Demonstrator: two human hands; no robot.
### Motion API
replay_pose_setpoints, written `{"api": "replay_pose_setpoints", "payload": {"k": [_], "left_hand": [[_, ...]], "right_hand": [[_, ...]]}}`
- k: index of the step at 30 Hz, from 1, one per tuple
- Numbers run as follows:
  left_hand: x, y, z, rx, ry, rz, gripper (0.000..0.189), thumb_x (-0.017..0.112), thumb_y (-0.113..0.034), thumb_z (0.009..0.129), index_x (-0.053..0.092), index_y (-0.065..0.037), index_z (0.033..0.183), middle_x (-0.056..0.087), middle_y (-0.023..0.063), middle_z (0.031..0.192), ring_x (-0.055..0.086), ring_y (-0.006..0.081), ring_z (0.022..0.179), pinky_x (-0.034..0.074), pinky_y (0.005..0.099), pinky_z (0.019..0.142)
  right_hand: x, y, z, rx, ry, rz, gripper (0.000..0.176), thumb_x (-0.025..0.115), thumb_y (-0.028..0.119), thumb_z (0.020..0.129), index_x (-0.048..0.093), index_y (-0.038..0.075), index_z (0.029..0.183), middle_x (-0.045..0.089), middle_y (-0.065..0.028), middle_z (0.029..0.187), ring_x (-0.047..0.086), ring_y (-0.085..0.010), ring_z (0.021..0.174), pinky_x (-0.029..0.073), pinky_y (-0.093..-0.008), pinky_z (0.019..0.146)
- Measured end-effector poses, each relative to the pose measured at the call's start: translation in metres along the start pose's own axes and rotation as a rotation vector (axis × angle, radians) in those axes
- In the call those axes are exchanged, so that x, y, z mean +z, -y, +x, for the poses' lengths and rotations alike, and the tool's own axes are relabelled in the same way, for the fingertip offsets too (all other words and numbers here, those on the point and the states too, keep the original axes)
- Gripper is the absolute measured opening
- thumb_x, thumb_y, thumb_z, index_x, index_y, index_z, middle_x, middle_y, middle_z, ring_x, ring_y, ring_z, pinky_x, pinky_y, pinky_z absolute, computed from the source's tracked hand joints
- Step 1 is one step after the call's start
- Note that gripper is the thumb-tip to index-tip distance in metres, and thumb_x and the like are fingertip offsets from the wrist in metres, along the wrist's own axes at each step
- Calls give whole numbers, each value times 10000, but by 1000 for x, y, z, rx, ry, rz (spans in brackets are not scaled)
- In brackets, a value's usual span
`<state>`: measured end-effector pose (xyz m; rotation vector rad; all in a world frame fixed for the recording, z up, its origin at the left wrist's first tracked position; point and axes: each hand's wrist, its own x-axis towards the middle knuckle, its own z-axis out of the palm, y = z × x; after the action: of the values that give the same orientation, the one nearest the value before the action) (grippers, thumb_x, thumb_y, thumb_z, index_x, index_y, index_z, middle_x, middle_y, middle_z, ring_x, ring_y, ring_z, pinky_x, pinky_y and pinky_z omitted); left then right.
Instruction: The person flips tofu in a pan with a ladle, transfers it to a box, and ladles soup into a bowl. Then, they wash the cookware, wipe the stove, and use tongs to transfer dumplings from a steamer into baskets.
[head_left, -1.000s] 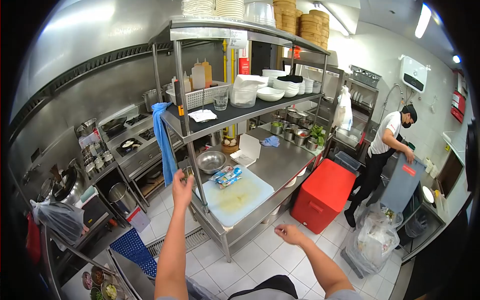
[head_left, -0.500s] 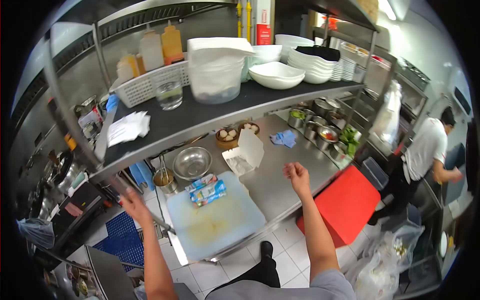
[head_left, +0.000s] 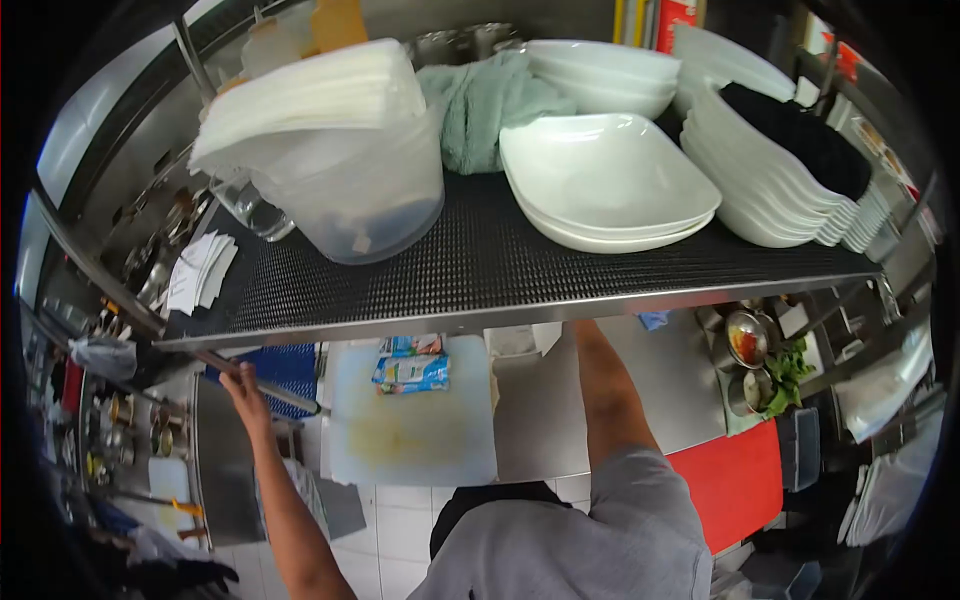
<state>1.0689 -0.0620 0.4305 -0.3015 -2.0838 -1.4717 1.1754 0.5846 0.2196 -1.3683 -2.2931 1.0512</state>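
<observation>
My left hand (head_left: 243, 388) is raised on the left with its fingers stretched out, next to a slanting metal bar (head_left: 270, 390) below the shelf. Nothing shows in its palm. My right forearm (head_left: 608, 395) reaches forward under the shelf (head_left: 480, 322), which hides the hand itself. Close to that arm is the open white carton (head_left: 515, 342), partly covered by the shelf edge. Between my arms lies a stained white cutting board (head_left: 410, 430) with blue-and-white printed packets (head_left: 412, 372) at its far end.
The shelf holds a clear plastic tub (head_left: 350, 200) with white napkins, white bowls (head_left: 610, 185), a green cloth (head_left: 490, 105), and a glass (head_left: 255, 210). Metal containers (head_left: 745, 340) and green leaves (head_left: 790, 375) stand right; a red box (head_left: 735, 480) is below.
The view has moved closer to the shelf, which now fills the upper half. My right hand has gone forward under it, out of sight. My left hand remains raised by the bar.
</observation>
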Motion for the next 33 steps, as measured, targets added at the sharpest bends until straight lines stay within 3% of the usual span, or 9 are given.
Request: {"api": "replay_pose_setpoints", "payload": {"k": [2,4,6,12,17,23,29,31,33], "left_hand": [[3,-34,-46,-213,-24,24,561,558,-200,969,277,-59,1433,457,160,1334,528,217,1103,416,331,966],[-5,-43,-98,-97,-3,124,556,575,-171,951,311,-33,1422,455,174,1363,502,248,1162,406,343,987],[-20,-47,-165,-180,56,286,494,572,-149,944,382,-3,1377,482,178,1335,493,255,1178,407,361,991],[-85,-42,-348,-682,-3,354,394,577,-160,933,491,12,1277,563,166,1224,544,257,1136,450,363,922],[-79,-80,-358,-624,34,475,375,576,-147,932,501,4,1267,564,157,1235,563,256,1101,471,358,892],[-10,-110,-320,-574,187,232,367,579,-111,925,512,-21,1274,557,124,1278,567,258,1099,477,352,884],[45,-130,-321,-392,471,93,380,650,-51,862,554,-44,1230,604,117,1174,589,262,1053,473,355,877],[71,-141,-332,-379,568,-21,354,657,-64,861,563,-39,1201,604,126,1159,589,268,1050,470,368,875],[100,-146,-345,-305,677,-119,366,656,-99,863,554,-47,1211,595,150,1144,578,334,1051,472,402,885]], "right_hand": [[4,2,7,-33,17,-72,204,567,189,862,647,30,963,676,-174,934,640,-381,889,523,-412,771],[8,-5,10,-72,36,-159,204,571,189,861,646,32,968,671,-172,937,637,-378,892,522,-416,771],[7,-8,16,-110,44,-236,203,576,189,860,645,34,972,666,-170,940,635,-374,896,522,-419,770],[7,-30,33,-241,63,-447,204,588,189,858,642,39,986,651,-162,950,627,-364,905,520,-428,770],[2,-35,49,-375,46,-604,207,598,190,856,640,44,997,639,-156,958,620,-356,913,519,-435,769],[-40,-39,28,-627,-41,-694,212,611,190,853,638,50,1010,624,-149,968,613,-346,922,518,-445,768],[-115,-71,-123,-950,-160,-584,143,563,85,857,631,33,972,611,-130,901,617,-323,837,522,-431,723],[-128,-99,-168,-911,-20,-615,135,615,108,844,635,58,967,616,-126,908,609,-327,863,514,-444,741],[-132,-122,-210,-1006,-83,-504,139,614,80,837,642,68,972,617,-114,877,606,-318,824,509,-445,713]]}}
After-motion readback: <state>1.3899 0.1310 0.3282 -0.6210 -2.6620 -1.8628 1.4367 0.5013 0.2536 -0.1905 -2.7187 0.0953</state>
